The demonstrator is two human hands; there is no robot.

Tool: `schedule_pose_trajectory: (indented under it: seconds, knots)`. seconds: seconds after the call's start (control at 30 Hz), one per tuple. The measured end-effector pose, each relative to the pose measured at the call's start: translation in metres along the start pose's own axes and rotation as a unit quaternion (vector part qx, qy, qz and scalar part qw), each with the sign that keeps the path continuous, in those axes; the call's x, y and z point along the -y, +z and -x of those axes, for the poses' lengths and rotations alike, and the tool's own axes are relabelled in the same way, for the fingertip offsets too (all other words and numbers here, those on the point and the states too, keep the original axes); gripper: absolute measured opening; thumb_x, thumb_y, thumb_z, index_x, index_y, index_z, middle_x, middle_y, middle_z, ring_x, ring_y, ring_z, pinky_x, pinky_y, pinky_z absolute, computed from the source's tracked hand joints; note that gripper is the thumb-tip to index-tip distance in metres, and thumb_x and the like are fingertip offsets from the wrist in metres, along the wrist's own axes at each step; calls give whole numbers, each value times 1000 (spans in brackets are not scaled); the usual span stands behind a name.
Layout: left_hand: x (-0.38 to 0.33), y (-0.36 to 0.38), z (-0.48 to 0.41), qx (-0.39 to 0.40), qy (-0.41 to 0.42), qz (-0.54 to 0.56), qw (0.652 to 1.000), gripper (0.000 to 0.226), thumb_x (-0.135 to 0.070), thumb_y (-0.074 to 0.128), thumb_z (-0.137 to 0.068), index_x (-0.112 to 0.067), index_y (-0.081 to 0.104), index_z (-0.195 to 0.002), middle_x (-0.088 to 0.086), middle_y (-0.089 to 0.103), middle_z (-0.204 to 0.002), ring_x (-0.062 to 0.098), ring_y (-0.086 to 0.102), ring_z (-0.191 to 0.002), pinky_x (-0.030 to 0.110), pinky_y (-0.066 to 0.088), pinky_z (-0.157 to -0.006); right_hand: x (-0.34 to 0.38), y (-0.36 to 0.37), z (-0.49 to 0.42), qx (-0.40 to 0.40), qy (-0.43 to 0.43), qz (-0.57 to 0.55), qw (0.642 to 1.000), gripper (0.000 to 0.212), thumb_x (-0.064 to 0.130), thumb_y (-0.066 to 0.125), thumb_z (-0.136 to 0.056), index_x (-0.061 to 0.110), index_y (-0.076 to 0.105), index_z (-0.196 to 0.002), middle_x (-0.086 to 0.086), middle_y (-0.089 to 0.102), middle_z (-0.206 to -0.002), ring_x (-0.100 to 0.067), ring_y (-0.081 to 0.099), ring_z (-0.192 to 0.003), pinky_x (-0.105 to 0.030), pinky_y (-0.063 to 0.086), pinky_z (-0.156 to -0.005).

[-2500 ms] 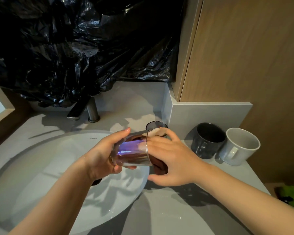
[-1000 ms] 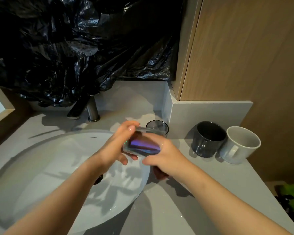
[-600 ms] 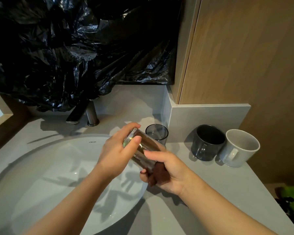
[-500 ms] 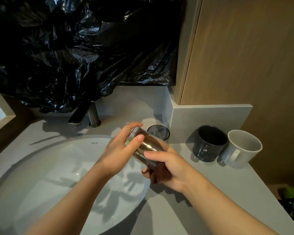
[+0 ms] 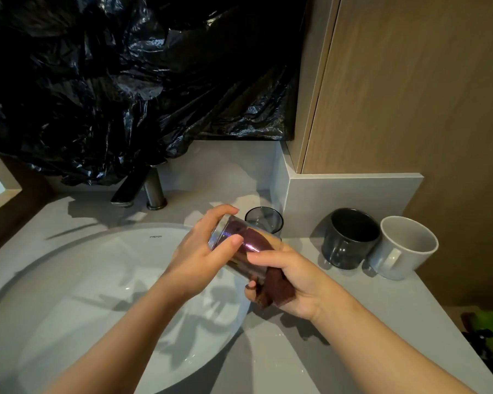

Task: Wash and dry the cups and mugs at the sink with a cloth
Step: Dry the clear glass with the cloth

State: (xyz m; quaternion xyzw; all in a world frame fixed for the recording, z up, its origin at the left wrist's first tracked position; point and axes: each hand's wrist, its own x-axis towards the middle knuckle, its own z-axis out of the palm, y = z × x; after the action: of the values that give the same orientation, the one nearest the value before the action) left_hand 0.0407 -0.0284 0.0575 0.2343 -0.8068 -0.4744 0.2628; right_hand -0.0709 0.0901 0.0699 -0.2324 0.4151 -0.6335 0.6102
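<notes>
My left hand grips the base end of a clear glass cup that lies tilted on its side over the right rim of the white sink. A dark brown cloth is stuffed into the cup's mouth, and my right hand holds the cloth there, thumb on the glass. A second, smoky glass stands upright behind the hands. On the counter to the right stand a dark grey mug and a white mug, side by side and upright.
A metal faucet stands behind the basin under crumpled black plastic sheeting. A wooden cabinet and a grey ledge wall in the mugs. Something green lies at the lower right edge, beyond the grey counter.
The cup has turned in my hands, its base swinging from left and level to up and away. My right hand with the cloth has dropped lower at the cup's mouth.
</notes>
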Motion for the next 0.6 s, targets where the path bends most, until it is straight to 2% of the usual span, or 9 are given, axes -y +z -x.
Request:
schedule_pose_trajectory:
  seconds: [0.07,0.1,0.17,0.23,0.3,0.37,0.47,0.53,0.6]
  knots:
    - [0,-1,1,34,-38,68,996,36,-59,52,-69,-59,47,-105,-20,64,-92,3,58,-74,17,43,-57,2,1,-1,-13,-18,72,997,42,-7,61,-79,28,70,-100,3,70,-89,-13,58,-75,-25,46,-55]
    - [-2,-3,1,58,-80,117,988,37,-58,53,-71,-52,49,-107,-17,64,-84,5,55,-64,16,38,-50,2,1,-1,-36,-52,165,984,45,-9,60,-80,29,68,-101,8,70,-87,-9,62,-73,-25,49,-58]
    - [-6,-3,-1,85,-188,186,961,38,-64,50,-80,-33,57,-102,-3,62,-72,11,48,-54,18,31,-43,-2,0,-4,-64,-136,404,902,48,-8,61,-78,30,65,-106,14,69,-89,-4,65,-80,-21,53,-72]
    - [-9,0,-2,52,-272,187,943,47,-64,41,-89,-21,59,-87,3,59,-68,13,47,-55,19,31,-44,-15,-1,-7,-45,-165,505,846,52,-1,61,-74,33,63,-113,12,68,-97,-7,65,-91,-24,53,-85]
    - [-9,6,1,-2,-279,164,946,37,-55,40,-94,-23,56,-87,3,58,-74,13,49,-62,19,33,-49,-25,-1,-9,-40,-160,487,858,60,0,63,-72,39,59,-117,11,67,-104,-11,65,-97,-28,52,-90]
    - [-5,13,8,-42,-221,133,965,22,-48,43,-95,-31,55,-90,1,59,-81,13,52,-65,23,36,-51,-29,-4,-10,-37,-129,401,906,66,-5,67,-65,39,60,-114,12,67,-101,-14,65,-96,-23,52,-86]
    - [9,15,19,-83,-74,51,992,20,-60,44,-75,-50,54,-90,-12,62,-87,13,60,-80,30,46,-65,-24,-6,-6,-17,17,105,994,46,-5,61,-58,23,70,-93,-1,69,-79,-20,59,-66,-24,49,-58]
    - [17,13,23,-66,-15,-8,998,30,-63,41,-70,-56,50,-97,-16,62,-96,13,59,-93,32,46,-79,-22,-8,-1,6,47,6,999,38,-6,58,-59,20,73,-82,-5,68,-76,-16,56,-61,-23,45,-51]
    - [19,8,25,-11,-50,8,999,27,-63,43,-74,-58,49,-100,-15,64,-93,10,61,-86,28,45,-72,-20,-8,1,-1,34,42,999,38,-4,61,-60,23,74,-85,-5,70,-81,-16,61,-67,-25,49,-51]
